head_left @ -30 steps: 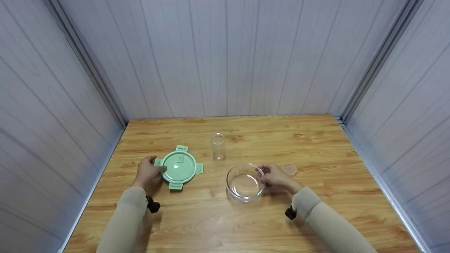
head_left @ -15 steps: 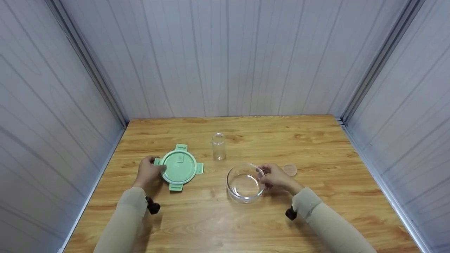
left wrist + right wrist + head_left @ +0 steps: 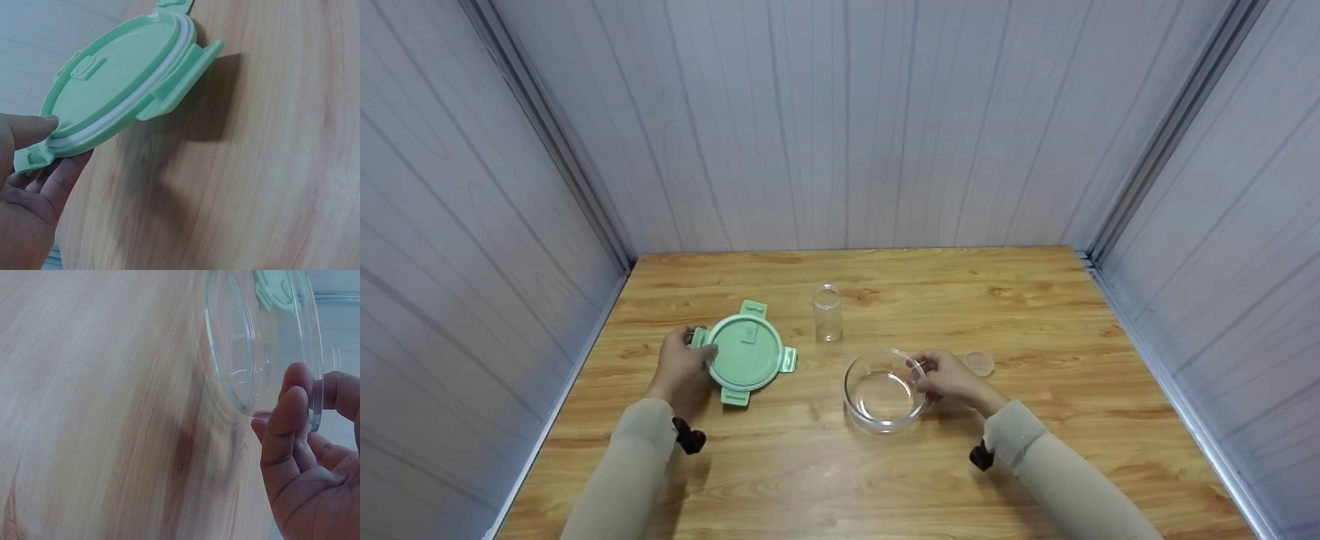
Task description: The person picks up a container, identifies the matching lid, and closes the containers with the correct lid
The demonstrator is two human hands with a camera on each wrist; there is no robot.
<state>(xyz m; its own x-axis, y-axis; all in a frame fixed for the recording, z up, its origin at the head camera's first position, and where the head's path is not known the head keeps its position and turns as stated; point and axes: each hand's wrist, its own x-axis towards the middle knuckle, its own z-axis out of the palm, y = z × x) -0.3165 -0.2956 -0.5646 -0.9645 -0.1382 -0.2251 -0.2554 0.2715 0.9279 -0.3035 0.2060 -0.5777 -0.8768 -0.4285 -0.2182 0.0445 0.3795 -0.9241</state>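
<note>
My left hand [image 3: 676, 367] pinches a round green lid [image 3: 745, 354] by its left side, thumb on top and fingers underneath. The lid has flaps around its edge and a small raised tab on its face. In the left wrist view the lid [image 3: 121, 70] tilts above the wooden surface and casts a shadow there. A clear round glass bowl [image 3: 877, 424] stands upright at centre right, and my right hand [image 3: 952, 379] grips its right rim. Up close in the right wrist view, fingertips reach inside the glass bowl [image 3: 225, 377], with the thumb outside the wall.
A clear upright glass cylinder [image 3: 827, 319] stands behind and between the lid and the bowl. Just beyond my right hand lies a small clear disc [image 3: 979, 364]. Pale panel walls [image 3: 840, 127] enclose the back and both sides of the wooden table [image 3: 825, 487].
The lid has turned slightly and tipped, its far flap shifting up and to the right, with my left hand moving a little along. My right hand and the bowl stay put.
</note>
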